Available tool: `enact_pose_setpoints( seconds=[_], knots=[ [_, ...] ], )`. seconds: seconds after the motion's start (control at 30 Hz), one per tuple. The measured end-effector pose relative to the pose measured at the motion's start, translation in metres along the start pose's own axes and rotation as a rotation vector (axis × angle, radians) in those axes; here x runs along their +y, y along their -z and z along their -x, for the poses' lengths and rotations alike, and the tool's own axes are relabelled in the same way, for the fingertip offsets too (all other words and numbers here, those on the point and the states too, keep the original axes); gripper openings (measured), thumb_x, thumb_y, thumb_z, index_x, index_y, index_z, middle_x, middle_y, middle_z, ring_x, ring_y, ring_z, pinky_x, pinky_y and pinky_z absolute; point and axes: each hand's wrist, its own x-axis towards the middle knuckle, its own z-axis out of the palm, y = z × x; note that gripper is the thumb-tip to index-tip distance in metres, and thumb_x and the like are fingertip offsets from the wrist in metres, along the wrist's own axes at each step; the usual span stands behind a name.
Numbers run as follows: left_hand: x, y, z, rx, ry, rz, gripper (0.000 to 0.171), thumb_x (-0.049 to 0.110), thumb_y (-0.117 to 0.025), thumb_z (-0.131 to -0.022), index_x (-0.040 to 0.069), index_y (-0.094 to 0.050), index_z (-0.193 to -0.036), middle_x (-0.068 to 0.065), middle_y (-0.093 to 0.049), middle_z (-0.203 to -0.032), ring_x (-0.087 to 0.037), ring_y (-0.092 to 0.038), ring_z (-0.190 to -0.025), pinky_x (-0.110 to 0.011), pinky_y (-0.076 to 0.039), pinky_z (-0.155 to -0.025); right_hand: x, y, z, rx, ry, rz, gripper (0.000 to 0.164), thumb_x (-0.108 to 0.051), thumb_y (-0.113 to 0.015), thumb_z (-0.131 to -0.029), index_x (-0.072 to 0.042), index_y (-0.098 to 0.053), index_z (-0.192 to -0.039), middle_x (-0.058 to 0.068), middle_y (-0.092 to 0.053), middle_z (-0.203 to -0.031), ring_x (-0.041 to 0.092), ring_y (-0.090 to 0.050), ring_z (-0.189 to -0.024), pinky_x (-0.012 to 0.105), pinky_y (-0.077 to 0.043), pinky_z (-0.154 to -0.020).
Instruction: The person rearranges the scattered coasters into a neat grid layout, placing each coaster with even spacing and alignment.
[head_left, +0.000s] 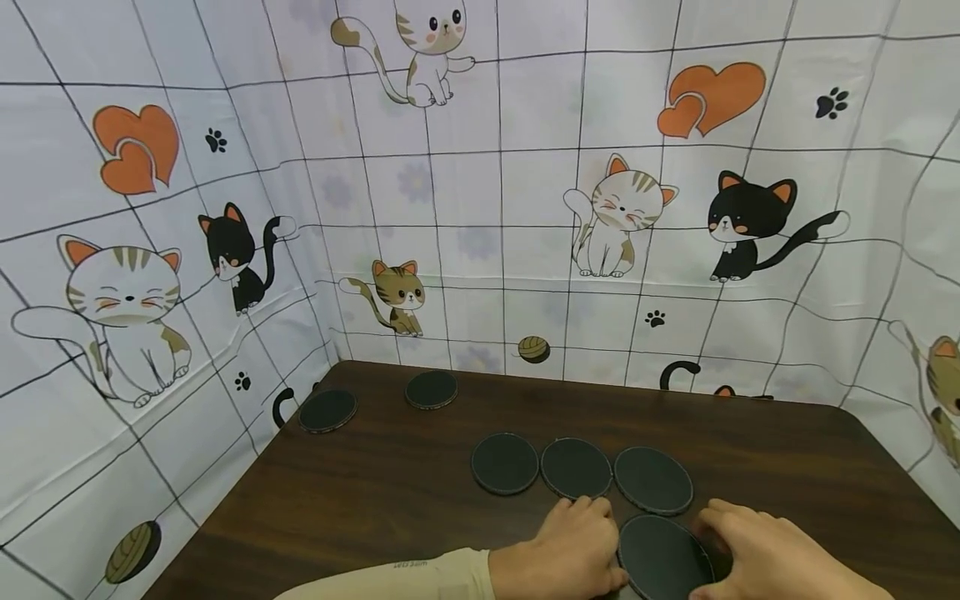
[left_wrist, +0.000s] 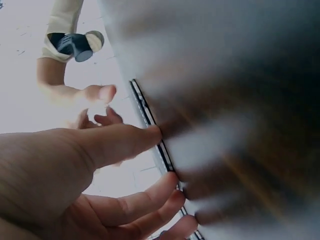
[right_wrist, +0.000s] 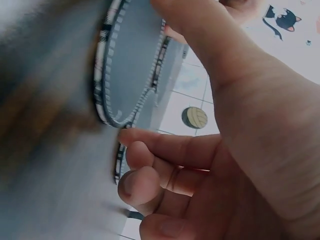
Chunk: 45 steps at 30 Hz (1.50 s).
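Note:
Nearest me on the brown table lies a round dark green coaster [head_left: 666, 560] with a thin patterned rim. My left hand [head_left: 566, 550] holds its left side, thumb and fingertips at the edge, as the left wrist view shows. On the opposite side my right hand [head_left: 768, 550] curves its thumb and fingers around the rim; in the right wrist view the coaster [right_wrist: 135, 55] stands out with a black-and-white checked edge. Just beyond, the same kind of coaster forms a row: a left one [head_left: 505, 463], a middle one [head_left: 577, 468] and a right one [head_left: 653, 481].
Two more coasters lie apart toward the far left, one near the corner [head_left: 327, 411] and one at the back edge [head_left: 431, 389]. A white cat-print sheet [head_left: 465, 200] hangs behind and left of the brown table [head_left: 360, 492]. The table's back corners are rounded.

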Motion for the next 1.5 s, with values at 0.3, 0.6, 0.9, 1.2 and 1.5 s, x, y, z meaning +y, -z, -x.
enact_pose_setpoints(
  seconds=[0.3, 0.6, 0.9, 1.2, 1.5],
  knots=[
    [-0.005, 0.007, 0.004, 0.038, -0.022, -0.015, 0.039, 0.053, -0.074, -0.09, 0.027, -0.064, -0.062, 0.013, -0.059, -0.103, -0.002, -0.051, -0.082, -0.023, -0.042, -0.071, -0.014, 0.009, -0.002, 0.078, 0.066, 0.064, 0.051, -0.063, -0.081, -0.078, -0.023, -0.063, -0.104, -0.01, -0.052, -0.086, 0.004, -0.046, -0.072, 0.034, -0.039, -0.058],
    [-0.018, 0.02, 0.009, 0.064, 0.034, 0.08, 0.031, 0.051, -0.071, -0.094, 0.025, -0.072, -0.109, 0.012, -0.054, -0.099, -0.003, -0.05, -0.081, -0.028, -0.047, -0.076, -0.028, 0.012, -0.013, 0.167, 0.128, 0.12, 0.055, -0.066, -0.08, -0.077, -0.021, -0.067, -0.106, -0.012, -0.054, -0.089, 0.001, -0.05, -0.076, 0.03, -0.043, -0.058],
    [-0.041, 0.031, 0.019, 0.104, 0.146, 0.104, 0.041, 0.052, -0.071, -0.094, 0.024, -0.069, -0.123, 0.009, -0.058, -0.112, -0.006, -0.055, -0.089, -0.027, -0.043, -0.071, -0.045, 0.019, -0.032, 0.256, 0.173, 0.133, 0.053, -0.065, -0.076, -0.082, -0.019, -0.068, -0.109, -0.01, -0.062, -0.103, 0.003, -0.055, -0.077, 0.027, -0.046, -0.058],
    [-0.071, 0.046, 0.03, 0.194, 0.252, 0.1, 0.044, 0.047, -0.077, -0.091, 0.019, -0.069, -0.124, 0.004, -0.06, -0.115, -0.013, -0.059, -0.097, -0.034, -0.048, -0.08, -0.069, 0.023, -0.053, 0.367, 0.207, 0.179, 0.041, -0.059, -0.073, -0.088, -0.023, -0.069, -0.106, -0.015, -0.06, -0.102, 0.002, -0.051, -0.076, 0.026, -0.044, -0.057],
    [-0.12, 0.055, 0.036, 0.267, 0.403, 0.105, 0.049, 0.043, -0.08, -0.089, 0.014, -0.068, -0.127, -0.003, -0.061, -0.116, -0.024, -0.06, -0.105, -0.043, -0.048, -0.083, -0.091, 0.027, -0.085, 0.379, 0.254, 0.187, 0.041, -0.056, -0.074, -0.089, -0.021, -0.07, -0.108, -0.01, -0.063, -0.104, 0.008, -0.061, -0.083, 0.033, -0.05, -0.063]
  ],
)
